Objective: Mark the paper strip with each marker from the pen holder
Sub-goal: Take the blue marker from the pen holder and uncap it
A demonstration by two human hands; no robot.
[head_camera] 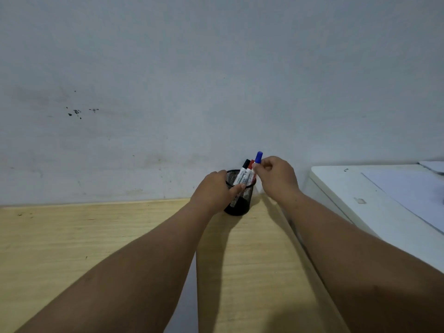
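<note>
At the wooden desk's point(96, 236) back edge, the left hand point(211, 193) grasps a black mesh cylindrical pen holder point(240, 200) containing black-capped point(242, 174) and red-capped point(249, 173) white markers; the right hand point(276, 179) pinches a blue-capped marker point(258, 157).

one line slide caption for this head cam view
Left hand steadies mesh pen holder while right hand pinches the blue marker.

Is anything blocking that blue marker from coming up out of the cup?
Nothing visible does. The right hand already pinches the blue marker, nothing lies above it, and the left hand steadies the pen holder.
</note>
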